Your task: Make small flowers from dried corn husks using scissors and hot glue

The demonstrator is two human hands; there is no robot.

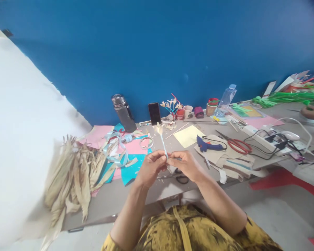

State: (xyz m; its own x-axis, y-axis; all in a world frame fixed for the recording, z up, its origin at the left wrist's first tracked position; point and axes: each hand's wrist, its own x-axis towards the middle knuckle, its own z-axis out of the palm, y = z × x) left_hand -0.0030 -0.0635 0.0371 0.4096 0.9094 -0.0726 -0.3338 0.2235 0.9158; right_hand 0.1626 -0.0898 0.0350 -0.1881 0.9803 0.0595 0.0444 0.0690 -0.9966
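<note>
A handmade flower (159,129) with cream petals and a pale blue wrapped stem stands upright between my hands. My left hand (151,168) pinches the lower stem between thumb and fingers. Close against it, my right hand (186,164) has its fingertips pressed together at the stem's bottom end. Whether a loose strip of wrapping lies in those fingertips is hidden. Black-handled scissors (182,179) lie on the table just below my right hand, partly covered by it. Similar cream flowers (172,104) on blue stems stand in a small holder near the wall.
Dried corn husks (80,170) and pale blue ribbon (124,158) lie left, near a flask (123,113). A phone (154,114) leans at the wall. Right are a blue glue gun (209,144), red-handled scissors (239,146), a power strip (264,139) and another person's hand (312,113).
</note>
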